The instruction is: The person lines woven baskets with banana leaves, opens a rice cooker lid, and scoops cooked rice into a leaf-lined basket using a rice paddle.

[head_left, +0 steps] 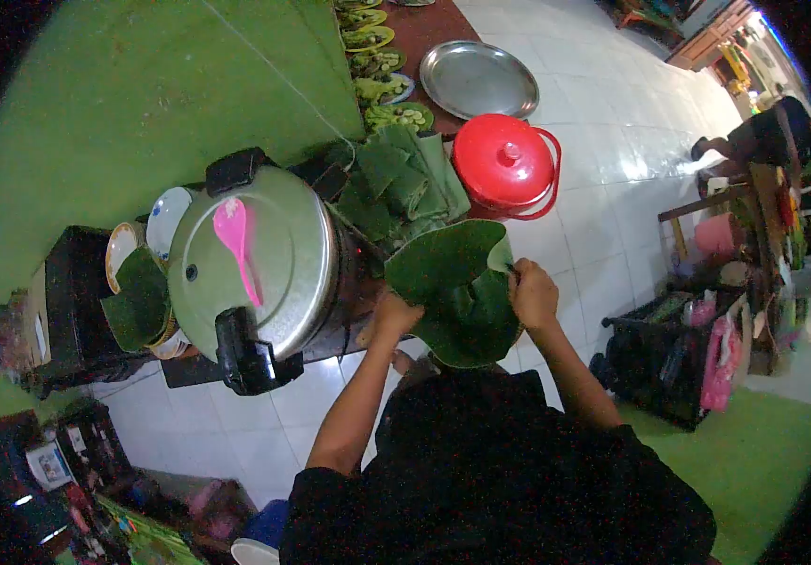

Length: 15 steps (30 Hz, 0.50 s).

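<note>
Between my hands is a rounded piece of green banana leaf (438,282), folded up a little in its middle, its paler underside curling at the upper right. My left hand (394,315) grips the leaf's left edge. On the opposite edge, my right hand (533,294) pinches it near the curl. What lies beneath the leaf is mostly hidden. Just beyond it, a pile of folded banana leaves (401,179) rests beside a red lidded pot (504,165). To the left stands a large rice cooker (283,235), with a pink rice paddle (234,240) on its closed lid.
A round metal tray (479,80) and several plates of greens (377,66) line the far table. Stacked plates (170,217) and another leaf-lined plate (137,301) sit left of the cooker. A black crate (660,353) stands at right; a person (778,132) is farther back.
</note>
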Motion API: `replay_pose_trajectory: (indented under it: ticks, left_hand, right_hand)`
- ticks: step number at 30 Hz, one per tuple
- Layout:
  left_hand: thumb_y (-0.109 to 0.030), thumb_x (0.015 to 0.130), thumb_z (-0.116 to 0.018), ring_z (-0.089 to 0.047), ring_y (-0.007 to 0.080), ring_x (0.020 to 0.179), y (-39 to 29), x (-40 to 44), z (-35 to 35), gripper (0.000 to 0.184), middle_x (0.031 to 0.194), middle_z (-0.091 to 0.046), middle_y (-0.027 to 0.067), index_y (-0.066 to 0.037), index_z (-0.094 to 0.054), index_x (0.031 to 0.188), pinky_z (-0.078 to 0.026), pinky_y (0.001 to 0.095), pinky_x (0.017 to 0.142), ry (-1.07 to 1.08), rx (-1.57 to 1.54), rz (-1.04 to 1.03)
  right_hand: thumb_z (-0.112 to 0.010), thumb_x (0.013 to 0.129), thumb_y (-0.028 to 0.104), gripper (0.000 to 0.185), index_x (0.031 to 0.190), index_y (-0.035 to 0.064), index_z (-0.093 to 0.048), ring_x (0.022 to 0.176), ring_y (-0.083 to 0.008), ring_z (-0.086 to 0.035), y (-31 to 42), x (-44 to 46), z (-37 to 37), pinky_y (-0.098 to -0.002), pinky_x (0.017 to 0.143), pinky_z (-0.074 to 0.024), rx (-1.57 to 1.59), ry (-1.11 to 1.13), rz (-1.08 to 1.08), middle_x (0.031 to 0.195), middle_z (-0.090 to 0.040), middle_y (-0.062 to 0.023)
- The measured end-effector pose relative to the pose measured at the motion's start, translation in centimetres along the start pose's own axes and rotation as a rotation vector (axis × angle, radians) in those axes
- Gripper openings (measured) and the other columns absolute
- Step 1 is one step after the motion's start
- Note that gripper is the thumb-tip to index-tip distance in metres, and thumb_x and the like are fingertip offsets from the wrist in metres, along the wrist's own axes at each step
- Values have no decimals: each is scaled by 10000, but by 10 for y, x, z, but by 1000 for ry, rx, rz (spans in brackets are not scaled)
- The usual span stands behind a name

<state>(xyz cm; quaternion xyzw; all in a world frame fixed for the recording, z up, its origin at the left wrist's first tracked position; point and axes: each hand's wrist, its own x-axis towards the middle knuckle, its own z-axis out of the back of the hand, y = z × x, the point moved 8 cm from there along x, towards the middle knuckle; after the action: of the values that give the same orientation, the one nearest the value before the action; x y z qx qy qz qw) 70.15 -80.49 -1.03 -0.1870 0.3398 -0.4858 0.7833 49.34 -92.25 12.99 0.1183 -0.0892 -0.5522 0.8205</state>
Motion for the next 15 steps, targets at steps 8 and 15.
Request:
replay_pose_trajectory:
  ticks: [8, 15]
  left_hand:
    - [-347, 686, -634, -588, 258, 857, 16, -8, -7, 496, 975, -603, 123, -42, -540, 1067, -461, 352, 755, -84, -383, 180]
    - [-229, 672, -662, -579, 257, 878, 16, -14, -6, 412, 976, -600, 127, -13, -561, 1009, -447, 346, 785, -56, -471, 213]
  right_hand:
    - [-536, 772, 305, 392, 1031, 20, -460, 837, -343, -534, -34, -7, -15, -426, 718, -431, 300, 51, -126, 893, -550, -176]
    - [-609, 731, 284, 451, 1070, 38, -444, 852, -327, -543, -43, -2, -37, -405, 716, -431, 239, 25, -66, 913, -552, -180]
